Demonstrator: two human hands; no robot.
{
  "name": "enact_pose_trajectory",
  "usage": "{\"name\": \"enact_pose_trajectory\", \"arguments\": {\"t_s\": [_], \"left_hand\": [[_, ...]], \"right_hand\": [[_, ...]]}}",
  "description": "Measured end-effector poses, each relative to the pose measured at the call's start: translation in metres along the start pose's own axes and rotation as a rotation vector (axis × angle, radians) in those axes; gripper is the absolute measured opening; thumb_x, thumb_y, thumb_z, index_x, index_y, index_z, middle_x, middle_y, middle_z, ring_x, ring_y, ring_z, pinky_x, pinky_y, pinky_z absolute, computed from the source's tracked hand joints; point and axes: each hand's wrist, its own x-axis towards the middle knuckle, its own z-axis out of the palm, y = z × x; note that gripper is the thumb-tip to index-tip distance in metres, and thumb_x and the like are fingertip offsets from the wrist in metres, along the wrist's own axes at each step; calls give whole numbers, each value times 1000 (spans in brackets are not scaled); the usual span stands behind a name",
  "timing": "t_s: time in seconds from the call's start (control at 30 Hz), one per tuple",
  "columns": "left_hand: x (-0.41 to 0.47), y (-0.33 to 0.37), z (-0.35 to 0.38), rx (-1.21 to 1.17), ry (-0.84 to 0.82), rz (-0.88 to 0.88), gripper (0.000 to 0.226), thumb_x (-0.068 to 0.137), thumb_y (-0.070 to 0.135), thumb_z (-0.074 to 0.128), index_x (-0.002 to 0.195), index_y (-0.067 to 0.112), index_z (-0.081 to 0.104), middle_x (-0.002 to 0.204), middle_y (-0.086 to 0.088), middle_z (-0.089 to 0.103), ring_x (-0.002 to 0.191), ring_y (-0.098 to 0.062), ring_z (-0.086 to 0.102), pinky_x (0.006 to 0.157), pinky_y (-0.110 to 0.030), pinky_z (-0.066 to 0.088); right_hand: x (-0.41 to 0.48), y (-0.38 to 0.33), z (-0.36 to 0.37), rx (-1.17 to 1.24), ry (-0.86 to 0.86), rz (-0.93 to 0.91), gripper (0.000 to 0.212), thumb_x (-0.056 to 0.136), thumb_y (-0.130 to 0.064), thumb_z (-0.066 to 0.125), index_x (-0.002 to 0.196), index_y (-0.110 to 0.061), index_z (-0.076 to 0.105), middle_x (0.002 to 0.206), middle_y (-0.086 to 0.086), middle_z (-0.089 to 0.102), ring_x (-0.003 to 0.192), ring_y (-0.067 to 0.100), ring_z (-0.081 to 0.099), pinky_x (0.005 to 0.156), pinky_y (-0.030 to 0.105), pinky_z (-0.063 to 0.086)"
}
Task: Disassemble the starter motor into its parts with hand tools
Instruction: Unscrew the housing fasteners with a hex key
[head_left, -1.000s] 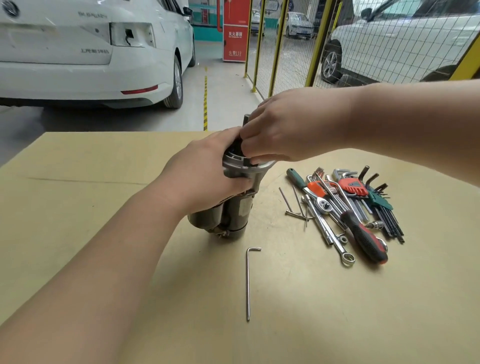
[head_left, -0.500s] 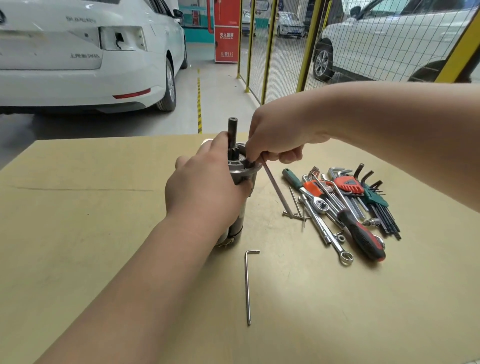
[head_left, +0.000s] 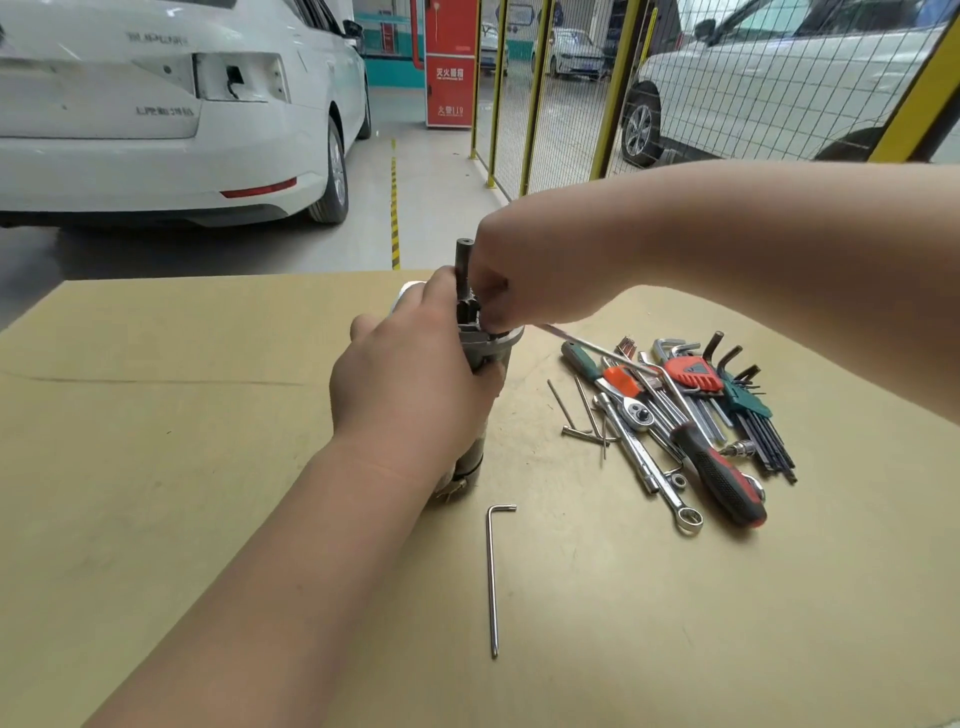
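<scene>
The motor (head_left: 498, 343) is stood on end on the surface (head_left: 208, 467), with the shaft (head_left: 462, 265) pointing up. It is gripped by the left hand (head_left: 415, 395), whose fingers are wrapped round the body. By the right hand (head_left: 498, 291) a thin rod (head_left: 597, 347) is pinched at the flange, fingers closed narrowly on its inner end. Whether it is a key or a long bolt cannot be told, as that end is hidden.

The motor is tall on a small base, so it could be tipped if the left grip is eased while the rod is loaded sideways. If the rod is a key seated shallowly, it could be cammed out and the screw head rounded. Its outer end is carried just above the tool pile (head_left: 665, 410), where it could be fouled on the ratchet (head_left: 636, 413) or the screwdriver (head_left: 722, 483).

No tray or box is seen. 2 bolts (head_left: 562, 407) are left loose on the surface beside the pile and could be rolled off or lost. Only 2 holders serve as containers: silver keys are kept in the red holder (head_left: 693, 371), black keys in the green holder (head_left: 748, 400). 1 key (head_left: 492, 582) is laid apart, nearer the person
</scene>
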Motion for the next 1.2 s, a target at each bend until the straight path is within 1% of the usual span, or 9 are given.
{"name": "enact_pose_trajectory", "arguments": {"t_s": [0.07, 0.2, 0.33, 0.43, 0.6, 0.7, 0.8, 1.03, 1.2], "left_hand": [[5, -4, -1, -17, -24, 33, 50, 74, 51, 61, 119, 38, 42, 115, 16, 55, 86, -21, 38, 63, -31, 32], [17, -12, -7, -86, -141, 119, 48, 67, 51, 63, 109, 47, 41, 101, 22, 54, 94, -22, 53, 66, -33, 45], [24, -15, -10, -141, -209, 168, 45, 67, 46, 66, 93, 59, 31, 85, 29, 48, 89, -19, 53, 68, -36, 50], [26, -14, -7, -153, -177, 173, 45, 66, 48, 65, 99, 57, 36, 86, 30, 49, 88, -17, 53, 63, -32, 45], [26, -8, 0, -86, -128, 150, 50, 64, 55, 59, 110, 53, 40, 101, 28, 55, 90, -16, 54, 62, -30, 46], [23, -2, 2, -37, -88, 108, 45, 66, 59, 55, 108, 52, 41, 102, 27, 54, 88, -16, 52, 55, -26, 40], [22, 2, 6, -17, -49, 75, 38, 70, 58, 57, 103, 48, 42, 99, 24, 56, 86, -18, 52, 52, -26, 36], [19, 1, 5, 30, -47, 68, 49, 67, 58, 64, 109, 46, 41, 106, 22, 54, 90, -21, 48, 56, -29, 30], [16, -7, 1, -2, -79, 90, 47, 67, 54, 56, 110, 46, 39, 108, 21, 55, 88, -22, 47, 58, -30, 33]], "right_hand": [[-4, 6, 0, -62, 94, -127, 30, 88, -34, 51, 64, -17, 49, 60, 1, 49, 53, 18, 41, 47, 29, 28], [-8, 19, 4, -156, 192, -417, 20, 92, -33, 49, 78, -19, 53, 80, 4, 60, 73, 29, 53, 65, 41, 47], [-5, 26, 4, -232, 248, -608, 23, 95, -27, 46, 86, -12, 60, 85, 6, 62, 80, 34, 58, 71, 47, 49], [-4, 29, 2, -130, 223, -437, 34, 90, -39, 38, 89, -16, 63, 81, 1, 64, 74, 27, 58, 67, 42, 49], [0, 32, 4, 375, -25, 15, 31, 84, -29, 55, 57, -17, 62, 48, -4, 64, 42, 7, 56, 48, 20, 40], [2, 28, 8, 550, -120, 131, 26, 81, -22, 56, 58, -12, 63, 44, -3, 62, 36, 8, 54, 42, 16, 43], [4, 25, 11, 655, -93, 203, 24, 81, -20, 57, 60, -10, 64, 43, -1, 60, 33, 9, 52, 37, 15, 40], [5, 18, 9, 643, -60, 242, 24, 82, -17, 55, 59, -9, 60, 36, -5, 54, 32, 9, 50, 35, 15, 40], [-3, 6, 1, 261, -58, 98, 28, 86, -22, 49, 66, -10, 64, 45, -3, 62, 43, 12, 55, 43, 18, 36]]}}
